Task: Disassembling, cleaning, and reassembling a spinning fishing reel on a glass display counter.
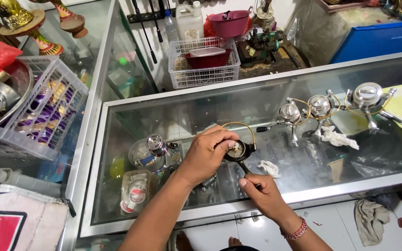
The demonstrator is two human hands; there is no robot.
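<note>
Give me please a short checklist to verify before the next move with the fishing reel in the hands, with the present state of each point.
1. Left hand grips the top of the dark fishing reel: ok.
2. Right hand holds the reel's stem from below: ok.
3. Reel is held over the glass counter, not past its front edge: ok.
4. Gold bail wire is free of the fingers: ok, it arches above them.
5. Three silver reels and the crumpled tissue stay apart from the hands: ok.
6. Small inner parts of the reel are seated: cannot tell, the left hand covers them.
</note>
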